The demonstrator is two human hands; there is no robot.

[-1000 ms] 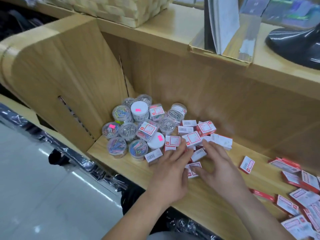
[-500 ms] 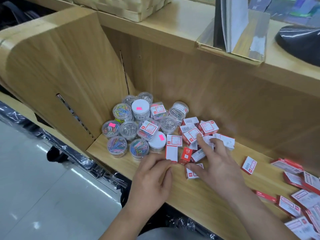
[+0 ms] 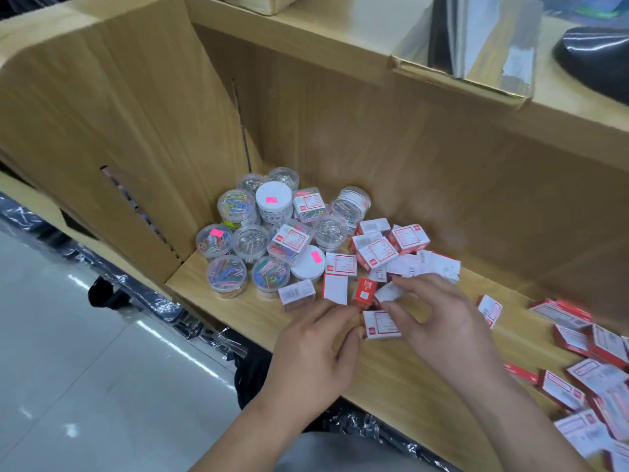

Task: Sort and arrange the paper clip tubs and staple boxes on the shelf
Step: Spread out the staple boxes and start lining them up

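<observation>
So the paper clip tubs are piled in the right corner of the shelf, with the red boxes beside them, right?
No. The head view shows the paper clip tubs piled in the left corner of the shelf, with the red boxes beside them.

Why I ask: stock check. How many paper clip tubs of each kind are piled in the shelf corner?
Round tubs showing coloured clips: 4
Round tubs showing silver clips: 5
Round tubs with white lids: 2
Square labelled tubs: 2
Total visible: 13
</observation>
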